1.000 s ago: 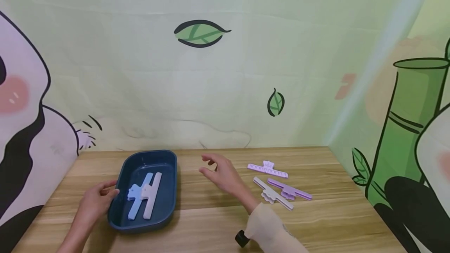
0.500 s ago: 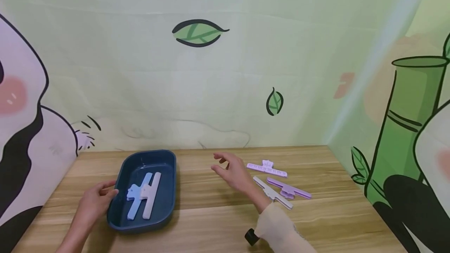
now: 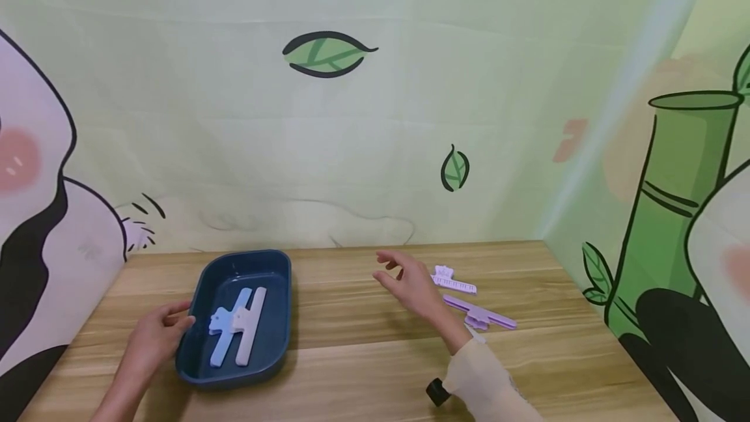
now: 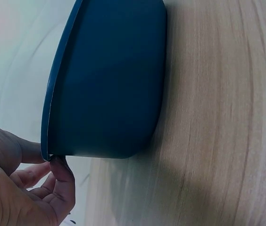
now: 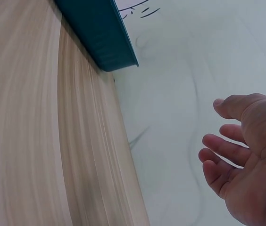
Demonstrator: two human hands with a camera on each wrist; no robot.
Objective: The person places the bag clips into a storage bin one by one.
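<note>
Pinching the rim of a deep, dark blue, rounded rectangular tray (image 3: 275,337) at its left side, the left hand (image 3: 151,337) has its thumb and a finger closed on that edge, as the left wrist view shows. The right hand (image 3: 413,285) hovers above the desk (image 3: 351,376) to the right of the tray, its fingers loosely bent and holding nothing, with a wide gap between thumb and fingertips.

Inside the tray, on its floor, lie a long pale blue bar-shaped clip (image 3: 221,351) and a long whitish bar-shaped clip (image 3: 254,324), side by side and slanted, the whitish one's shaped handle overlapping the pale blue bar.

Well to the right of the tray, beyond the right hand, a pale lilac clip with ruler-like marks (image 3: 461,286) lies partly hidden by that hand. A stronger purple clip (image 3: 495,319) lies nearer the wearer than the lilac one, and just the end of a white clip (image 3: 477,335) shows from behind the right forearm. The right arm wears a cream sleeve (image 3: 489,383), with a small black object (image 3: 437,392) at its cuff.

Behind the tray hangs a pale green backdrop (image 3: 351,148) printed with leaves.
</note>
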